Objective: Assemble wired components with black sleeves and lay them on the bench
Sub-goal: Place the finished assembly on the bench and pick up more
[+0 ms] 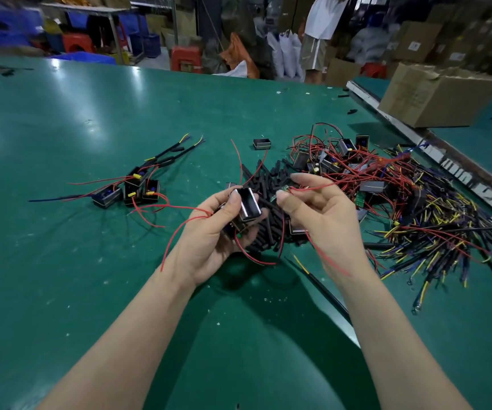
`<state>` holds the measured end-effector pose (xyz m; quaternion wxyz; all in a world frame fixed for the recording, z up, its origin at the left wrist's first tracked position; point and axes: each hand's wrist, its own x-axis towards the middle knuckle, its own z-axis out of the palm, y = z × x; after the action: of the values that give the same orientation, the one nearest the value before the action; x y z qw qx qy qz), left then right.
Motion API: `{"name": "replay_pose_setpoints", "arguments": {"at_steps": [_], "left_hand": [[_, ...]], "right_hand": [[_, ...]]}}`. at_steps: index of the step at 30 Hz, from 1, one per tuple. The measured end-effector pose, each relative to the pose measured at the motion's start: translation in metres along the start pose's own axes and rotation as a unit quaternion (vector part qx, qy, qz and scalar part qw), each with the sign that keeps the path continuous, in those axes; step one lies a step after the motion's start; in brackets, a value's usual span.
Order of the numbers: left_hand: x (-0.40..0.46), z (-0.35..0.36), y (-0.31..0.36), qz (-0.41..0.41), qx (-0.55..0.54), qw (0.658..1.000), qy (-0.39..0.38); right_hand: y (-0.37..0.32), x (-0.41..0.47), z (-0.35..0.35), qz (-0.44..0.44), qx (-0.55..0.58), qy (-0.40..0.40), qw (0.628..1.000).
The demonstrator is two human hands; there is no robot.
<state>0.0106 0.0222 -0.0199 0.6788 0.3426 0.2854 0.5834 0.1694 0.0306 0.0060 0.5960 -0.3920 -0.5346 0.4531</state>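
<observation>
Gripping component (246, 207), seemingly pinching wire (306, 189).

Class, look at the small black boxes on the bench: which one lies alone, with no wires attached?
The open black box beyond the sleeve pile. It sits apart and wireless; the finished group at left trails red wires.
</observation>
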Motion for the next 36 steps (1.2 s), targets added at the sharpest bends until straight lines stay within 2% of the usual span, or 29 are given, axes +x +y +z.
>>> {"name": "replay_pose_setpoints", "arguments": {"at_steps": [2, 6, 13, 18, 23, 29, 31, 33, 36], "left_hand": [[-0.001, 0.000, 0.000, 0.006, 0.019, 1.000, 0.003], [-0.003, 0.001, -0.004, 0.011, 0.084, 0.996, 0.005], [-0.003, 0.003, -0.008, -0.024, 0.123, 0.992, 0.012], [0.000, 0.002, -0.008, -0.024, 0.099, 0.994, 0.041], [0.001, 0.001, -0.009, -0.023, 0.094, 0.995, 0.040], [0.000, 0.000, -0.007, -0.031, 0.121, 0.992, 0.029], [0.000, 0.000, -0.006, -0.030, 0.121, 0.992, 0.020], [0.000, -0.001, -0.006, -0.028, 0.118, 0.993, 0.011], [0.000, -0.001, -0.007, -0.024, 0.107, 0.994, 0.001]], "right_hand": [[0.000, 0.000, 0.001, 0.006, -0.002, 0.003, 1.000], [0.007, -0.005, 0.009, -0.034, -0.025, -0.044, 0.998], [0.017, -0.005, 0.006, -0.072, -0.179, -0.053, 0.980], [0.012, -0.001, -0.003, -0.016, -0.206, -0.172, 0.963], [0.012, -0.004, -0.001, -0.074, -0.236, -0.105, 0.963], [0.012, -0.006, 0.002, -0.134, -0.281, -0.072, 0.948], [0.012, -0.006, 0.004, -0.091, -0.237, -0.070, 0.965], [0.011, -0.007, 0.006, 0.002, -0.152, -0.094, 0.984], [0.009, -0.007, 0.009, 0.074, -0.129, -0.154, 0.977]]}}
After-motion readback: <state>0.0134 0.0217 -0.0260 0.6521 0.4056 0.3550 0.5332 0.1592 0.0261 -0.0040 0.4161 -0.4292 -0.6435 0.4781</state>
